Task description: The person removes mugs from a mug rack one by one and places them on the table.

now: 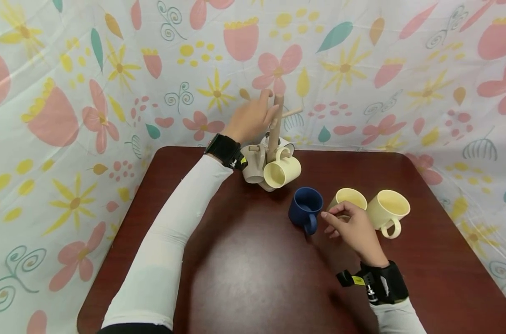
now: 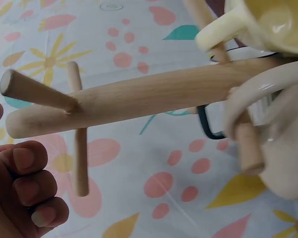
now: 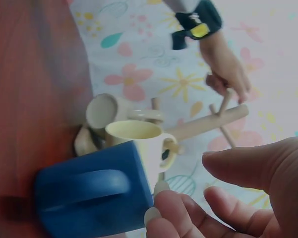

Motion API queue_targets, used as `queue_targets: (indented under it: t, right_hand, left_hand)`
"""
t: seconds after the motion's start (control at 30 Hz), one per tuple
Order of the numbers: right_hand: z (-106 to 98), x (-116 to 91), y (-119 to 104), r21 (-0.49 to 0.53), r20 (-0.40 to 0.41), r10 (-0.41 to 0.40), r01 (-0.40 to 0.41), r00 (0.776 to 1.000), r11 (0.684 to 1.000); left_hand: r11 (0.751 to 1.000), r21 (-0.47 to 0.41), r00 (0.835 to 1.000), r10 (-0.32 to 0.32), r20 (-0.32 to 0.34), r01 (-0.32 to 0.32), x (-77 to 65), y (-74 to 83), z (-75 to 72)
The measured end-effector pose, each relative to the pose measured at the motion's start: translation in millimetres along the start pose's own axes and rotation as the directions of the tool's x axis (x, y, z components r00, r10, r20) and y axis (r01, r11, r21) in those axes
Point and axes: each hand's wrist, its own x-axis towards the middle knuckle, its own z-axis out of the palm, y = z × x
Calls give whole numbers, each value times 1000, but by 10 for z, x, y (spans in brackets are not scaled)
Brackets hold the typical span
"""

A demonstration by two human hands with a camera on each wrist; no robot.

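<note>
A wooden mug tree (image 1: pixel 275 125) stands at the table's back edge, its upper pegs bare in the left wrist view. My left hand (image 1: pixel 249 116) is at the top of its post, fingers loosely bent beside the wood and not wrapped round it. From the lower pegs hang a pale yellow mug (image 1: pixel 283 172), a greyish-white mug (image 1: pixel 253 167) and, partly hidden behind, a dark-rimmed white mug (image 1: pixel 287 145). A dark blue mug (image 1: pixel 300 213) stands upright on the table, handle toward me. Right beside it is my right hand (image 1: pixel 353 227), thumb and fingers apart, nothing between them.
Two more pale yellow mugs stand on the brown table (image 1: pixel 236 278): one (image 1: pixel 348 195) partly behind my right hand, the other (image 1: pixel 388 208) to its right. A flower-patterned cloth (image 1: pixel 340 83) hangs close behind the mug tree.
</note>
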Motion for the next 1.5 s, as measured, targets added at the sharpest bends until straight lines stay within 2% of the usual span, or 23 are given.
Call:
queue_targets:
  t: [0.1, 0.23, 0.33, 0.53, 0.73, 0.93, 1.27, 1.4, 1.5]
  right_hand:
    - [-35, 33, -58, 12, -11, -31, 32, 999, 999]
    - [-69, 86, -117, 4, -47, -58, 59, 997, 998]
    - [-85, 128, -159, -48, -88, -80, 76, 993, 996]
    - [-124, 219, -261, -142, -147, -160, 139, 976, 980]
    - [-160, 342, -368, -173, -147, -217, 191, 965, 966]
    - [-243, 507, -500, -181, -138, -242, 215, 960, 960]
    - [-352, 901, -716, -246, -133, -326, 287, 936, 926]
    - [-347, 1089, -809, -273, -126, -389, 345, 912, 898]
    - [-340, 1237, -888, -341, -108, -477, 418, 872, 842]
  left_hand:
    - [1000, 9, 1000, 13, -24, -13, -130, -42, 68]
    - [999, -28, 998, 19, -56, -21, -303, -115, 151]
    - [998, -63, 998, 3, -66, -7, -463, -182, 217]
    - [998, -63, 997, -19, -71, 14, -766, -332, 393]
    - [996, -80, 996, -45, -81, 38, -996, -408, 513]
    - [997, -46, 995, -61, -83, 57, -1180, -454, 582]
    - [991, -80, 993, -113, -39, 109, -1505, -546, 758]
    - [989, -89, 992, -123, -25, 120, -1621, -580, 851]
    - [985, -109, 990, -138, -14, 135, -1697, -600, 911]
